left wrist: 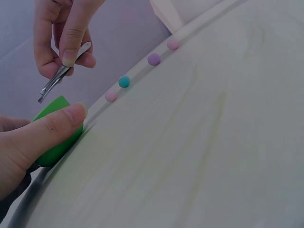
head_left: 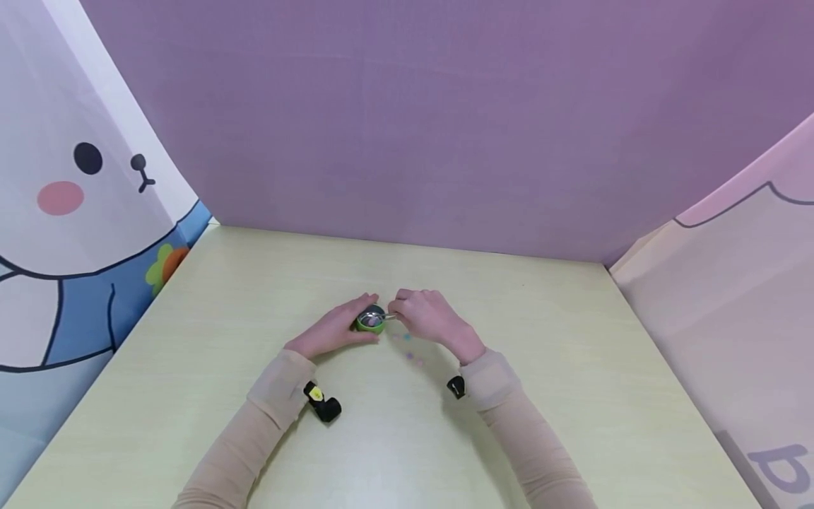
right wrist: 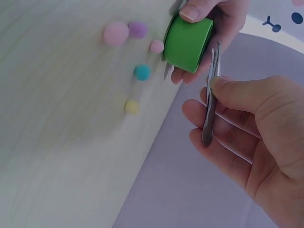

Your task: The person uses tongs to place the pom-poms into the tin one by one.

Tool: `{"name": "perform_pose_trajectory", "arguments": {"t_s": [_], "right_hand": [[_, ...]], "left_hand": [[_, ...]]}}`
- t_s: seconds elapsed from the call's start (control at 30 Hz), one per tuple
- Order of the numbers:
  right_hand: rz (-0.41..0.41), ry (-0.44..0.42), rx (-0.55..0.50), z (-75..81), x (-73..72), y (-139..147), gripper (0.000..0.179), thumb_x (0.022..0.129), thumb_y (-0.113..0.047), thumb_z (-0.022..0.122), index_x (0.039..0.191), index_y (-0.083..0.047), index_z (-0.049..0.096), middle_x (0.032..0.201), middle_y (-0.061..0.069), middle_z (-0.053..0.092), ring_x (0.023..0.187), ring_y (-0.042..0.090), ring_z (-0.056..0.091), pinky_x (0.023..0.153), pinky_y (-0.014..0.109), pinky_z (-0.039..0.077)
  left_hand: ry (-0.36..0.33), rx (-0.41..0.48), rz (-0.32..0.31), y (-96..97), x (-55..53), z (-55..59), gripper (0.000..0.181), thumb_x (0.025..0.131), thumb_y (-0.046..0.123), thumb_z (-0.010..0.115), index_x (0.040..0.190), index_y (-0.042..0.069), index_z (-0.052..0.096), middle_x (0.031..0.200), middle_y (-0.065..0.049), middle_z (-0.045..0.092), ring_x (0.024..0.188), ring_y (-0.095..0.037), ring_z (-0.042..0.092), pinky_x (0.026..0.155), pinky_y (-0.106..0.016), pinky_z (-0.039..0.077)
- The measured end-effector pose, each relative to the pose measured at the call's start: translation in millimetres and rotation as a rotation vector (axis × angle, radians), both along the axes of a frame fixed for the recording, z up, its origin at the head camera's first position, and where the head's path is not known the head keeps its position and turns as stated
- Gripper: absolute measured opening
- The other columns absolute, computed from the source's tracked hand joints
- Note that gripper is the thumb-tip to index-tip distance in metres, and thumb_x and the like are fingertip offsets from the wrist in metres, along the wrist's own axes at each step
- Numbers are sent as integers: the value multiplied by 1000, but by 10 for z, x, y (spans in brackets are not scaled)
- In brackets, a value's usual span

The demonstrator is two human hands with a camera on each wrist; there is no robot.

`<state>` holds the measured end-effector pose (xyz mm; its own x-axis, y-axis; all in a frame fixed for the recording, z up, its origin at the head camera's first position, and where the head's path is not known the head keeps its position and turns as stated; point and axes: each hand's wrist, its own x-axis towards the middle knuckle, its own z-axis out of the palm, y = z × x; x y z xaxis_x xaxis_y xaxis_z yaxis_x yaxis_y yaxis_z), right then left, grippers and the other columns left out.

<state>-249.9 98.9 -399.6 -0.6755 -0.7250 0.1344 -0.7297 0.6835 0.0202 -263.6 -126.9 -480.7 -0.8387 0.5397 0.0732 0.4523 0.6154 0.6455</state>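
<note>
My left hand (head_left: 333,329) holds a small green cup (right wrist: 189,43) down at the table, thumb on one side and fingers on the other. The cup's open top shows dark in the head view, with something pinkish inside. My right hand (head_left: 429,316) pinches silver tweezers (right wrist: 212,97) between thumb and fingers. Their tips point at the cup's opening, just above the rim in the left wrist view. Beside the cup lie several small fuzzy balls: a teal ball (right wrist: 142,72), a yellow ball (right wrist: 131,107), a purple ball (right wrist: 138,29) and pink ones (right wrist: 116,33).
The pale wooden table (head_left: 572,396) meets a purple cloth (head_left: 407,127) at the back. Printed cloths hang at the left (head_left: 95,212) and right (head_left: 731,304). A black wrist camera (head_left: 324,406) sticks out from the left sleeve.
</note>
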Motion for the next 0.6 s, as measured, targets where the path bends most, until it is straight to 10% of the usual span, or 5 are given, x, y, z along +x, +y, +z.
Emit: {"name": "perform_pose_trajectory", "arguments": {"t_s": [0.6], "right_hand": [[-10,46,-14,-25,-6,200,14,97,-13,61,101,-13,75,93,2,72,69,16,68,56,30,57]], "left_hand": [[6,0,4,21,-23,-27,91,85,44,76,156,10,30,162,-15,32,150,-34,32,123,-50,29]]}}
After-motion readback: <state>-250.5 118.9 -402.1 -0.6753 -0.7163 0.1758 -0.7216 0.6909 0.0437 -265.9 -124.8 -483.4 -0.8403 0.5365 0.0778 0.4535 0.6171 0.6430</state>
